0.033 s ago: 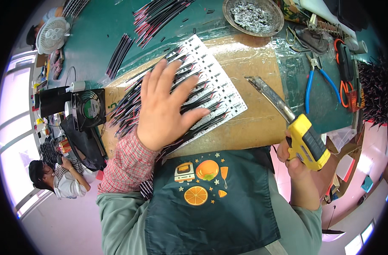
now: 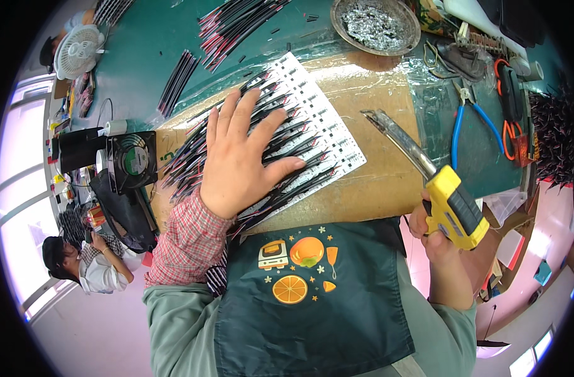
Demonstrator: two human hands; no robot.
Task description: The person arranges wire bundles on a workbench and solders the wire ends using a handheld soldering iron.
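Observation:
My left hand (image 2: 235, 160) lies with fingers spread over a row of thin black and red wires (image 2: 189, 154). The wires lie side by side, their tips reaching onto a white circuit board panel (image 2: 331, 125) with rows of dark marks. Beneath the panel is a brown board (image 2: 387, 144). In my right hand (image 2: 430, 237) is a yellow and black soldering gun (image 2: 455, 204), fingers wrapped round its handle. Its dark metal tip points up and left, apart from the panel. My left palm hides part of the wires.
Wire bundles (image 2: 237, 28) lie on the green table mat (image 2: 142, 38). A round metal dish (image 2: 375, 25) of silvery scraps stands at the back. Blue-handled pliers (image 2: 466, 119) and an orange-handled cutter (image 2: 507, 100) lie right. A small fan (image 2: 133, 160) stands left; a person (image 2: 92, 261) sits beyond.
My left hand has shifted slightly left over the wires. The soldering gun in my right hand has barely moved.

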